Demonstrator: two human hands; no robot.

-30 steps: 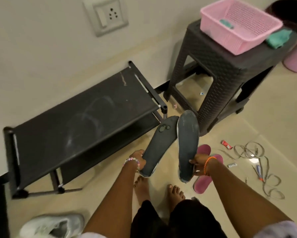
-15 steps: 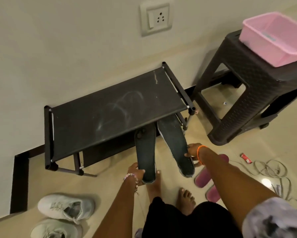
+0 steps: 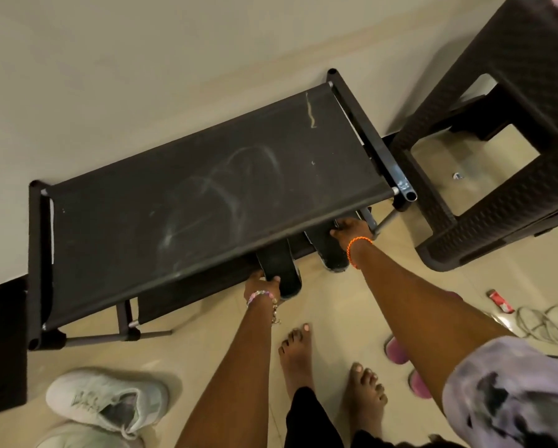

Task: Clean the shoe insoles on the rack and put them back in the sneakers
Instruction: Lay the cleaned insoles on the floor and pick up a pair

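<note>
Your left hand [image 3: 262,285] grips the near end of one dark, flat foam shoe insole [image 3: 279,270], fingers curled over its edge. Your right hand [image 3: 352,229] rests on top of a second dark insole [image 3: 327,250], fingers bent down onto it; whether they wrap round its edge you cannot tell from this view. Both insoles reach under the front edge of the top shelf of the black fabric-and-tube shoe rack [image 3: 206,189], their far ends hidden beneath it and their near ends sticking out over the floor, a little apart from each other.

Your left wrist wears a beaded pastel bracelet [image 3: 261,297]; your right wears an orange thread band [image 3: 357,250]. Your two bare feet stand just behind the hands.

Two white lace-up sneakers [image 3: 106,404] sit on the floor at lower left, near the rack's left end, one partly cut off by the frame. Two pink slippers [image 3: 397,350] show behind your right arm. One dark woven-pattern plastic stool [image 3: 497,156] stands just right of the rack.
</note>
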